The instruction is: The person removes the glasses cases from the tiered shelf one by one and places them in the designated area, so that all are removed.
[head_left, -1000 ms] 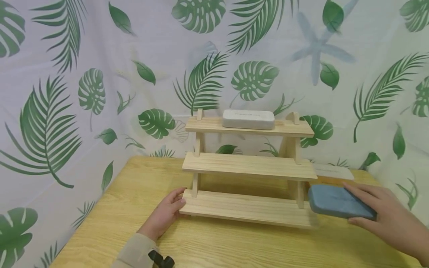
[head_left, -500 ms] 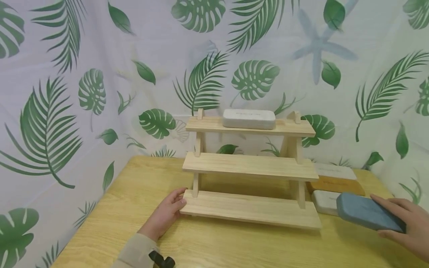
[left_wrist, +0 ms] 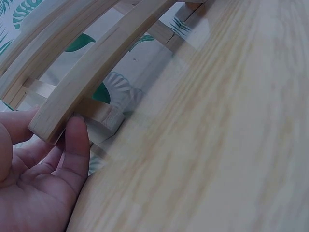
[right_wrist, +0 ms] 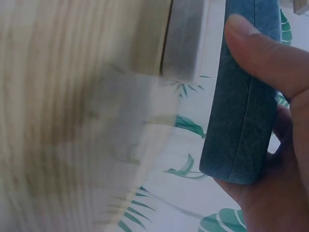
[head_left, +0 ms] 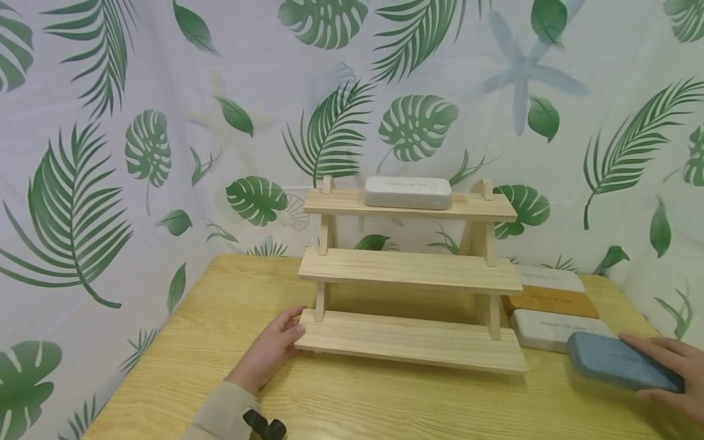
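Note:
A three-tier wooden shelf stand (head_left: 409, 269) stands in the middle of the table. My left hand (head_left: 272, 348) grips the left end of its lowest board (head_left: 407, 342); the left wrist view has the board end (left_wrist: 55, 118) between thumb and fingers. At the right edge of the head view, my right hand (head_left: 673, 373) holds a blue glasses case (head_left: 616, 360) over the table. The right wrist view shows the thumb across the seamed side of this case (right_wrist: 236, 111). A white glasses case (head_left: 408, 193) lies on the top board.
Right of the stand, a white case (head_left: 558, 329), a brown case (head_left: 552, 302) and another white case (head_left: 552, 279) lie in a row on the wooden table (head_left: 385, 403). A leaf-print cloth (head_left: 231, 49) hangs behind and at the sides.
My right hand has carried the blue case right and slightly down, away from the stand, uncovering the cases beside it. The left hand has kept its hold.

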Tool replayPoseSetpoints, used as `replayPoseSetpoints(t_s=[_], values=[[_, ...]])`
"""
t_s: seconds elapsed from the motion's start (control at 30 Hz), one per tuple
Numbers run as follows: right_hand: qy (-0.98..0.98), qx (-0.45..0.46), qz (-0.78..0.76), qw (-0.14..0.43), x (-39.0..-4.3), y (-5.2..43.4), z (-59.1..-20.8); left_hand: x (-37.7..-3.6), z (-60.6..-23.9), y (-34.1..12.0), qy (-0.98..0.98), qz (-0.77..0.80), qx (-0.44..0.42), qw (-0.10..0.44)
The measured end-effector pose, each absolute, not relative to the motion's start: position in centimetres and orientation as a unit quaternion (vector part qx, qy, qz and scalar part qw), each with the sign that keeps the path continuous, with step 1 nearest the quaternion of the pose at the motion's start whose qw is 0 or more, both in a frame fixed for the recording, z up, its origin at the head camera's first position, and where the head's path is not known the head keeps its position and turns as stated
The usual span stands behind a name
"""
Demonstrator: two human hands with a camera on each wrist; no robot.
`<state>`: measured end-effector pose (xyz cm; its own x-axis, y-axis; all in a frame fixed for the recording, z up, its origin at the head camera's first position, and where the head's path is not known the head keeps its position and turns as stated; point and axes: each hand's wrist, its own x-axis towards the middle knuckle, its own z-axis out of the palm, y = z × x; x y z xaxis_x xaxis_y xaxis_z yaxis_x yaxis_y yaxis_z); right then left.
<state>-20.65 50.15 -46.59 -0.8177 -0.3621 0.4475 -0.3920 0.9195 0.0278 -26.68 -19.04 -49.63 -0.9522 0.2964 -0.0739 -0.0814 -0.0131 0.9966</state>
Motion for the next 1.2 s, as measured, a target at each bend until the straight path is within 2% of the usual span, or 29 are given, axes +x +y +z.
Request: replayPoseSetpoints(t_s=[0.07, 0.3, 0.47, 0.77, 1.2], values=[[-0.957, 0.195, 0.047, 0.210, -20.6, 49.9, -46.9, -26.7, -49.6, -19.0, 0.690, 0.707, 0.079, 0.133], [-0.982, 0.162, 0.071, 0.066, -21.0, 47.7, -46.6, -26.9, -49.8, -18.9, 0.687, 0.711, 0.073, 0.132], [-0.987, 0.147, 0.060, 0.017, -21.7, 46.3, -46.0, -26.9, -49.8, -18.7, 0.685, 0.713, 0.067, 0.134], [-0.982, 0.175, 0.058, 0.034, -22.0, 44.9, -46.2, -26.7, -49.7, -18.9, 0.691, 0.705, 0.074, 0.141], [-0.981, 0.170, 0.077, 0.043, -22.3, 43.3, -46.6, -26.6, -49.4, -18.8, 0.689, 0.707, 0.071, 0.141]])
